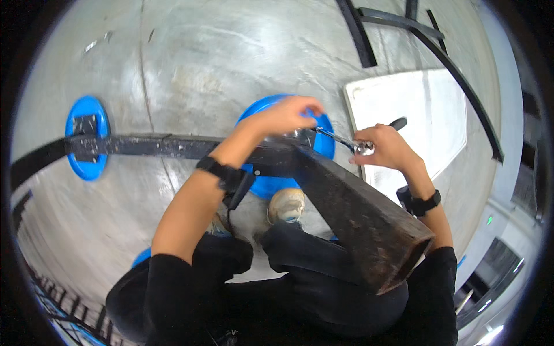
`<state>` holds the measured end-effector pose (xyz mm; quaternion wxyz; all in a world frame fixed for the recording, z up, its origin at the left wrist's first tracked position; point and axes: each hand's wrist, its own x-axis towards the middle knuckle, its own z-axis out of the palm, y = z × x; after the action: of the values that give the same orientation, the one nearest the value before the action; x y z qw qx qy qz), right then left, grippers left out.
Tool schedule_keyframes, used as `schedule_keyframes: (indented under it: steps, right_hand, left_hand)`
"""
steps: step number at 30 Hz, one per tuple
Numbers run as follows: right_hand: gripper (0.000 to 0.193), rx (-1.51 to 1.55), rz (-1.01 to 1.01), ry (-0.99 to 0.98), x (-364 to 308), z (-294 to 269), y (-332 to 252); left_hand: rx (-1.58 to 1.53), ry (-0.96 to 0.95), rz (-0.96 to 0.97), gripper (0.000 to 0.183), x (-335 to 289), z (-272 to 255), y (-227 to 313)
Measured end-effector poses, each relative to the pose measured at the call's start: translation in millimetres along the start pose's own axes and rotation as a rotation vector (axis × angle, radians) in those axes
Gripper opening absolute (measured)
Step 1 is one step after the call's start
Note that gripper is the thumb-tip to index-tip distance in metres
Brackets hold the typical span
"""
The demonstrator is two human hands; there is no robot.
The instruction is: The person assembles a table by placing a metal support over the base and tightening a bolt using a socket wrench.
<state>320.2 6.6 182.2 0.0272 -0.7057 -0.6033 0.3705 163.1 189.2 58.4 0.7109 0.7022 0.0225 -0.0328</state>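
Note:
My right hand (388, 149) is closed around a ratchet wrench (364, 148), whose black handle end sticks out past the fingers. A slim chrome shaft runs from the ratchet head toward a joint of dark metal beams (277, 158). By the shaft's far end, over that joint, is my left hand (288, 115), its fingers bent and smeared by motion. Whether it holds anything is hidden. From the joint, a thick square tube (363, 219) slants toward me, its hollow end above my right thigh. Under the joint lies a round blue disc (271, 187).
A second blue disc (103, 121) is under the beam at the left. On the grey floor (196, 57) lies a white panel (412, 98) to the right. Black metal bars (360, 37) lie at the far right. My shoe (287, 205) is close to the middle disc.

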Motion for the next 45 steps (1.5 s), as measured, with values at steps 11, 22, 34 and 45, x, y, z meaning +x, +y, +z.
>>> schedule_keyframes:
  steps: [11, 22, 34, 45]
  right_hand:
    - [0.019, -0.275, 0.068, -0.065, 16.2, 8.3, -22.0]
    - [0.015, -0.203, 0.295, 0.061, 31.2, 26.0, -21.6]
    - [0.009, 0.033, 0.587, -0.223, 26.7, 23.2, -37.1]
    - [0.016, 0.131, 0.697, -0.095, 26.0, 22.1, -34.1]
  left_hand:
    - [0.151, -0.330, 0.025, 0.031, 48.8, 71.5, -28.4]
    - [0.019, -0.211, 0.113, 0.028, 50.7, 72.3, -37.9]
    - [0.160, -0.351, 0.093, 0.031, 41.6, 63.0, -22.3]
    - [0.095, -0.324, 0.097, 0.031, 56.1, 68.6, -35.1]
